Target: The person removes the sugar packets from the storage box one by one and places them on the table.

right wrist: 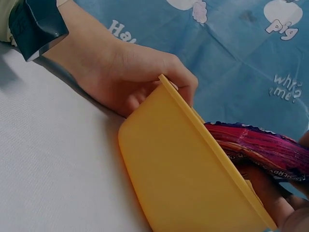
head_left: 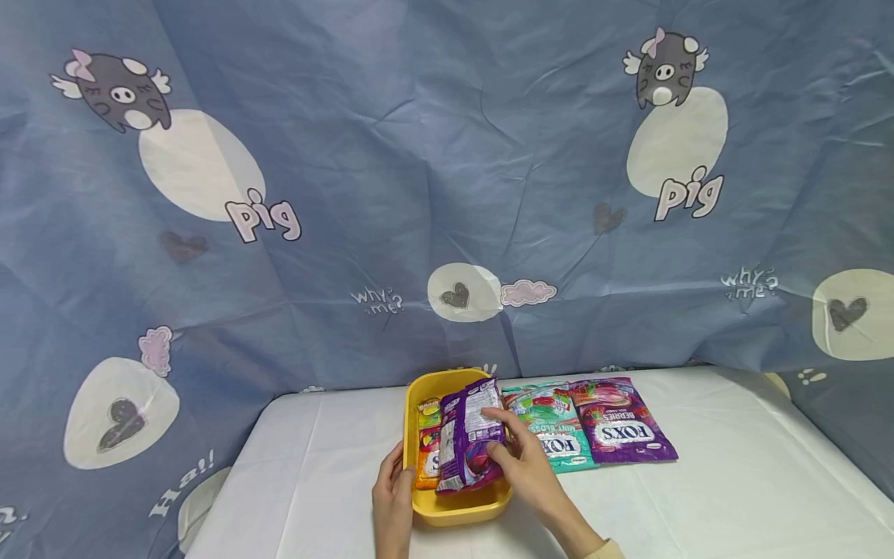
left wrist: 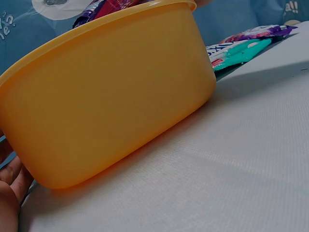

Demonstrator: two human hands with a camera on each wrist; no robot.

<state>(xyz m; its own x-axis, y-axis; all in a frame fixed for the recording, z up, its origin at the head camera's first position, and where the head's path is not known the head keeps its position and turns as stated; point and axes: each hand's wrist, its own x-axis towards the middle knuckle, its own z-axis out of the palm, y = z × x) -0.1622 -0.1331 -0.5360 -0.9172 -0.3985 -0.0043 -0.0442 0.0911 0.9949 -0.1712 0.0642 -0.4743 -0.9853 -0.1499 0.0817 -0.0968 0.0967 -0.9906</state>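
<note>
- Grip: right hand [head_left: 522,462] is pinching the held purple bag [head_left: 457,442] by its right side, between thumb and fingers; left hand [head_left: 395,493] is clasping the yellow bin [head_left: 461,516] at its left rim
- Location: the held purple bag is slanting over the right half of the yellow bin's opening; the yellow bin is standing near the far edge of the table [head_left: 314,466], left of its middle
- Risk, judged: the far end of the held purple bag is reaching the right rim, so it could be catching there and folding outward if let go early
- Risk, judged: slick-looking wrapping could be sliding from a one-sided pinch, with the near end dropping first
- Risk, judged: if the left hand were easing off, a push on the bag could be shifting the yellow bin toward the far edge or into the teal bag [head_left: 548,427]
- Beyond, toward the table's far right corner, the berries bag [head_left: 621,423] is lying beside the teal bag
- Hidden: the held purple bag is covering part of the orange bag [head_left: 427,446]; whether the two are touching, and how many bags are lying beneath, I cannot tell
- Cut off: the left wrist view is showing mostly outer wall and only part of the left hand; the right wrist view is cropping the right hand at its edge
</note>
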